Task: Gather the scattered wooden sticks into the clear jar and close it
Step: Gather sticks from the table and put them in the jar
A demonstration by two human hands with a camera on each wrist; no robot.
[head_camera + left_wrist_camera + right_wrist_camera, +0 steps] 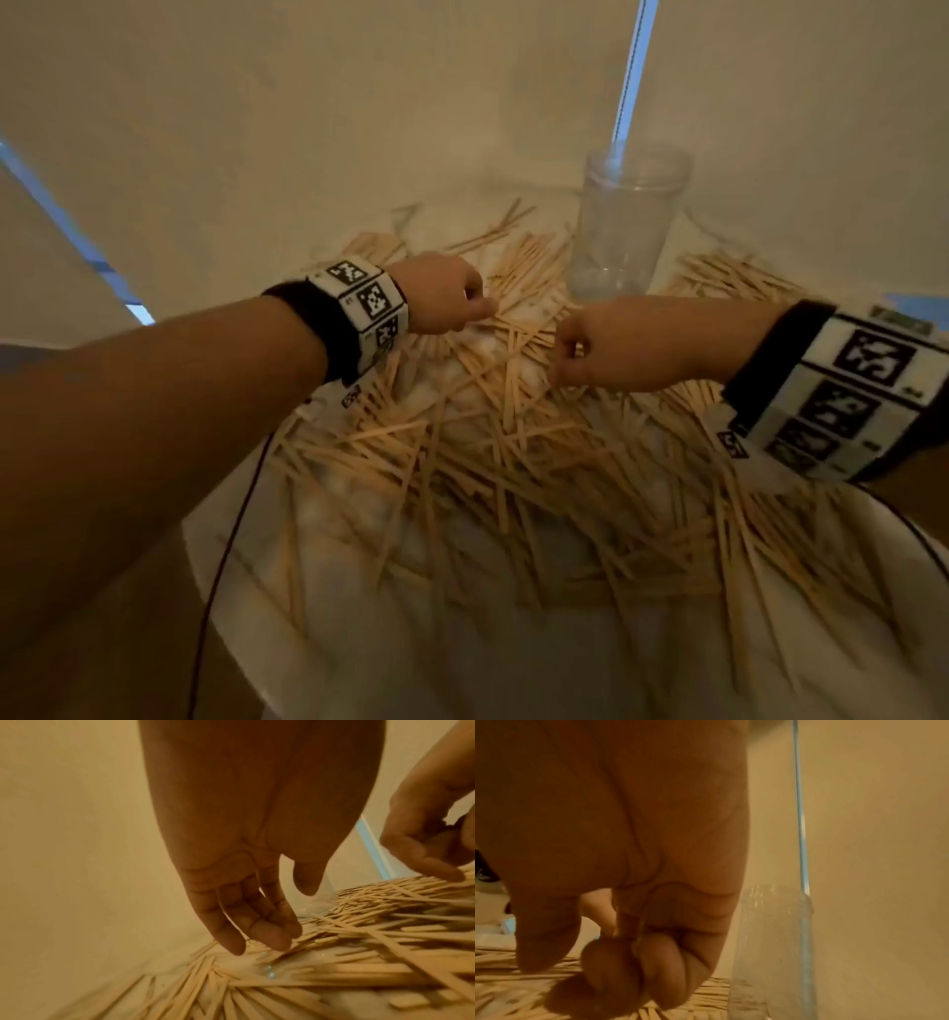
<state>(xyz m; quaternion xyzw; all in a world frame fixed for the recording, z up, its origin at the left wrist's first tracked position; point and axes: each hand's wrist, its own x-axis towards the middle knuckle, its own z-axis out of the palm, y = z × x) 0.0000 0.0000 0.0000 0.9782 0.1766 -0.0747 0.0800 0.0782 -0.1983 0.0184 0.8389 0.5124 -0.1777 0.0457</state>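
Note:
Several pale wooden sticks (462, 452) lie scattered in a wide heap on a white surface. The clear jar (626, 226) stands upright at the back, with no lid on it and nothing inside. My left hand (477, 303) hovers just left of the jar's base; in the left wrist view its fingers (257, 939) hang nearly straight and their tips touch the sticks (359, 943). My right hand (560, 360) is in front of the jar (770, 953). Its fingers (659, 973) are curled into the palm over the sticks (505, 983), and no stick shows inside them.
Beige walls (308, 128) close in right behind the jar, with a thin pale blue strip (634, 67) running up from it. The white surface (359, 642) reaches toward me. A dark cable (231, 539) hangs from my left wrist over its left edge.

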